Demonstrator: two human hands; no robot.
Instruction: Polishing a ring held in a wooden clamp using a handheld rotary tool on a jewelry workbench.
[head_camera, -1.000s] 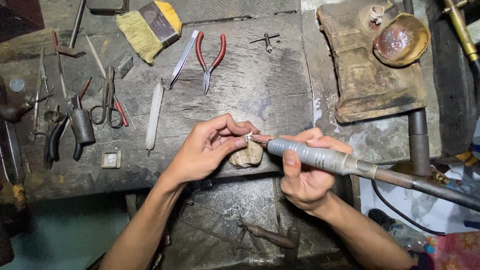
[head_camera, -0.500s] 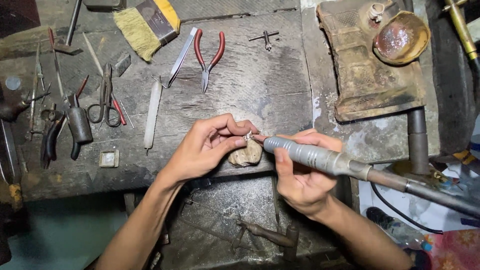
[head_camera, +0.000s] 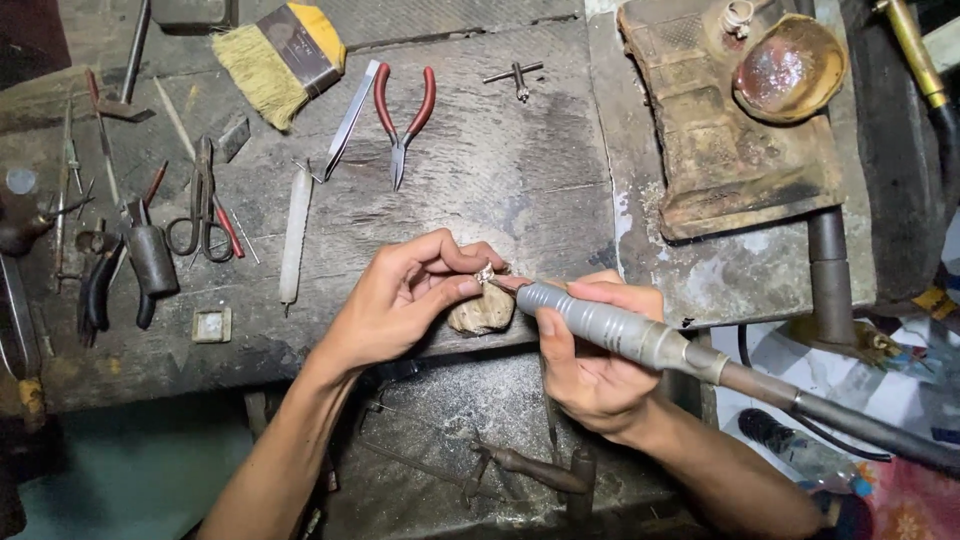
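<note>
My left hand (head_camera: 400, 300) pinches a small silver piece (head_camera: 485, 272) over the wooden peg (head_camera: 482, 312) at the counter (head_camera: 500, 170) edge. My right hand (head_camera: 590, 360) grips the grey rotary handpiece (head_camera: 610, 330), its tip touching the piece. Red-handled pliers (head_camera: 402, 115), a brush (head_camera: 275, 55), scissors (head_camera: 203, 205) and a white stick (head_camera: 294, 235) lie well behind, clear of both hands.

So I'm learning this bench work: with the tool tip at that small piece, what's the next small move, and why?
Probably ease the handpiece tip lightly onto the small metal piece. The left hand pinches it over the wooden peg, and the right hand already aims the tip there.
</note>
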